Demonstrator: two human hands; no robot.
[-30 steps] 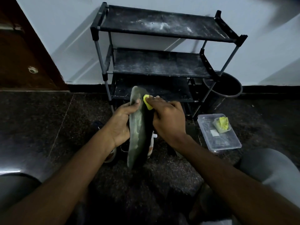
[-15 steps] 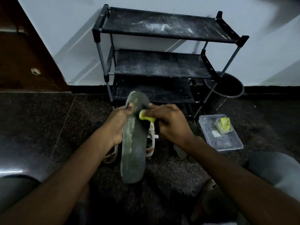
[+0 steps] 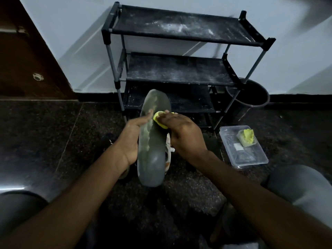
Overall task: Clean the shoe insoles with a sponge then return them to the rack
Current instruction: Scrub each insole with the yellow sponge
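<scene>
2 hands: both on 1 insole [image 3: 152, 155], held above the floor [image 3: 45, 141] in front of the rack [image 3: 179, 72].
Left hand [image 3: 132, 139]: grips the insole's left edge, thumb laid on its face near the top, fingers hidden behind.
Right hand [image 3: 185, 135]: fingers curled over the sponge [image 3: 159, 119], pressing it to the insole.
Sponge: yellow, on the insole's upper part, just beside the left thumb.
Insole: dark grey, nearly upright, pale streaks down its left side.
Shoe [image 3: 168, 146]: light-coloured, on the floor behind the insole, mostly hidden.
Rack: black, tiered, against the wall [image 3: 296, 51]; top 2 shelves dusted white.
Tub [image 3: 251, 159]: clear plastic, on the floor right of the rack; holds a small clear cup [image 3: 241, 141] and a white patch [image 3: 238, 146].
Cup: in the tub's far corner, filled with a yellow-green lump [image 3: 248, 136].
Patch: perhaps a label; any writing too small to read.
Bucket [image 3: 258, 97]: dark, round, behind the rack's right legs; contents cannot be told.
</scene>
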